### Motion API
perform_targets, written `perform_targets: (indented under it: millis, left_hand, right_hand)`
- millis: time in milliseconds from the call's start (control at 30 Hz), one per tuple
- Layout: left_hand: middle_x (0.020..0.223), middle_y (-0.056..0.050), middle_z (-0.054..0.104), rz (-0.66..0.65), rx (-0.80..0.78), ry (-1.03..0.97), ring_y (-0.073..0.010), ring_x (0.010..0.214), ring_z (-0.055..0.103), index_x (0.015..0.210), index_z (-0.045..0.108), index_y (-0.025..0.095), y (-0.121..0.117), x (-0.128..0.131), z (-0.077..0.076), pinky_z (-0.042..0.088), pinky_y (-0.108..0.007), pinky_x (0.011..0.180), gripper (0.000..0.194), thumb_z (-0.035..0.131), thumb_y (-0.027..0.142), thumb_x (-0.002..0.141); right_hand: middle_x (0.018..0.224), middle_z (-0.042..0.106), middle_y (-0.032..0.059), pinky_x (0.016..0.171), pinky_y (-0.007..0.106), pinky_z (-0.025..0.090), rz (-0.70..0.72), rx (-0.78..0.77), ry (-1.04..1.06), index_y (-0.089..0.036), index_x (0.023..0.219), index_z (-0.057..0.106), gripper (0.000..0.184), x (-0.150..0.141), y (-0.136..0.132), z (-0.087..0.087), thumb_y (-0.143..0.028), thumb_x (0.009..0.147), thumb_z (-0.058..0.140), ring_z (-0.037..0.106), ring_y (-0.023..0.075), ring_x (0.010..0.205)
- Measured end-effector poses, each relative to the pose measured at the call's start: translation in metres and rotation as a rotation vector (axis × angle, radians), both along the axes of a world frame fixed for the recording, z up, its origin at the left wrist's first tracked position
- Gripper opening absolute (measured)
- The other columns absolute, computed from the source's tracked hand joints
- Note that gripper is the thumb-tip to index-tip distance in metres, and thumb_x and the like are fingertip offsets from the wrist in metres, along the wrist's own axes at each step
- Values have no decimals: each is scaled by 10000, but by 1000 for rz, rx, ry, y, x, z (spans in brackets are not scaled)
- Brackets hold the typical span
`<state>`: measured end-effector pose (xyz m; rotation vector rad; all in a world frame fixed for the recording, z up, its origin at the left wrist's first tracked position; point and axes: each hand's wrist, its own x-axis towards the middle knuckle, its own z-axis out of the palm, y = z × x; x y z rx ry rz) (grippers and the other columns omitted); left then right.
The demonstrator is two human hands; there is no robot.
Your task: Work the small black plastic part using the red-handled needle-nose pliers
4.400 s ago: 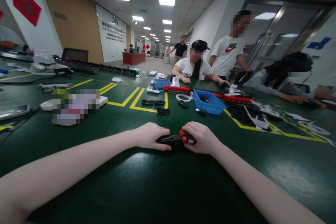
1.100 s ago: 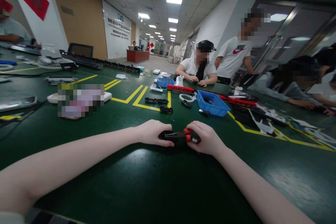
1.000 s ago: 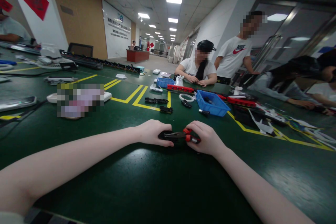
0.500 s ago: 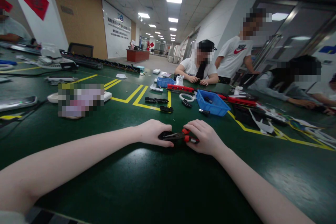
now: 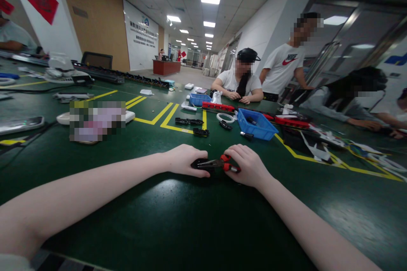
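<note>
Low over the green table [image 5: 178, 220], my left hand [image 5: 186, 161] is closed around a small black part [image 5: 197, 162], its thumb and fingers covering most of it. My right hand [image 5: 246, 165] grips the red and black handles of a pair of needle-nose pliers [image 5: 226, 164]. The pliers point left, and their jaws lie against the black part; whether they pinch it I cannot tell. Beyond my hands lie black plastic pieces [image 5: 190, 121] and another black piece [image 5: 201, 132] near yellow tape lines.
A blue bin [image 5: 257, 125] with dark parts stands right of centre, beside a coiled white cable [image 5: 225, 117]. Farther back are a smaller blue bin [image 5: 199, 100] and red strips [image 5: 218, 106]. A phone [image 5: 98, 123] lies to the left. Co-workers sit across the table; a person [image 5: 282, 65] stands behind.
The jaws of the pliers look slightly more apart, and my right hand has shifted a little. My left hand stays on the black part.
</note>
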<state>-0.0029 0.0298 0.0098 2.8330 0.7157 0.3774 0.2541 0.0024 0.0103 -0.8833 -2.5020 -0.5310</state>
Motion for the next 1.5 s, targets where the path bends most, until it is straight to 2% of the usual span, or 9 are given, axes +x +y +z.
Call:
perform_targets:
  millis: [700,1167,1500]
  left_hand:
    - [722,2,599,4,68,24,-159,620,558,891,522,198,0,1,-1,305,-228,517,389,561,584,867]
    - [726,8,601,-9,55,17,-152,617,567,902,527,198,1,0,-1,310,-230,517,374,558,570,877]
    - [740,0,616,6,78,41,-162,637,585,916,519,205,6,0,-3,309,-228,525,412,530,615,875]
  right_hand:
    - [909,635,104,705,356,460,13,-28,-40,-165,965,567,250,4,3,3,-236,726,594,570,226,797]
    - [903,641,113,705,359,476,4,-47,-47,-154,968,587,248,-1,-2,4,-245,739,615,588,231,794]
    - [892,646,103,680,358,487,48,-27,-39,-165,971,577,238,6,11,-1,-259,753,594,595,233,786]
